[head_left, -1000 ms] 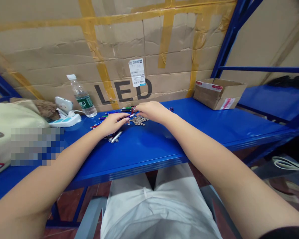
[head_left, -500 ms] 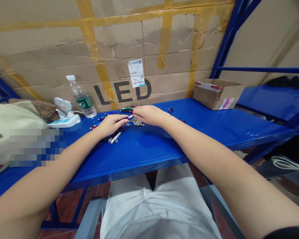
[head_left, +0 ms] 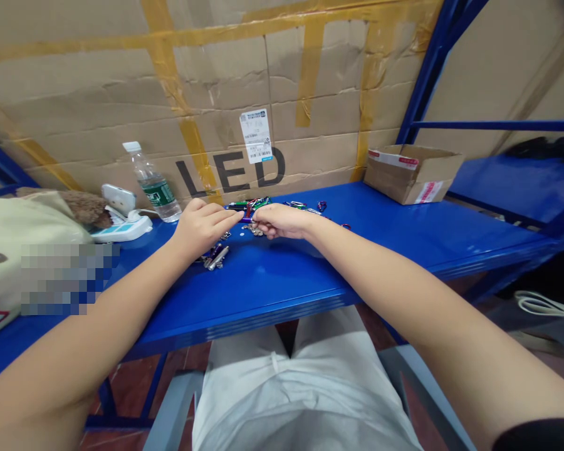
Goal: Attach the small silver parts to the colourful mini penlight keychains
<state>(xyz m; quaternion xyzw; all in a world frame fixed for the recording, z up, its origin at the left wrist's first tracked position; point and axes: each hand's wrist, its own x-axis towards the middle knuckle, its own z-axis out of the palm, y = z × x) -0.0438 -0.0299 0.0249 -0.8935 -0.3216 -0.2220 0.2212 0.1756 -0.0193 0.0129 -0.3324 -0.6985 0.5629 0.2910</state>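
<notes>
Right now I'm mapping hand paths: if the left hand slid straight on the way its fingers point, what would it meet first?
Most likely the right hand: the left hand points rightward, fingertips nearly touching it over the small metal pieces. Depth is unclear.

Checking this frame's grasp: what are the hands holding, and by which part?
The left hand and right hand pinch a small purple piece between their fingertips, one at each end; what it is cannot be told.

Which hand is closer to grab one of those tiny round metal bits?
The right hand, probably: its fingers curl right over the small metal pieces, while the left hand pinches a small purple item beside them.
</notes>
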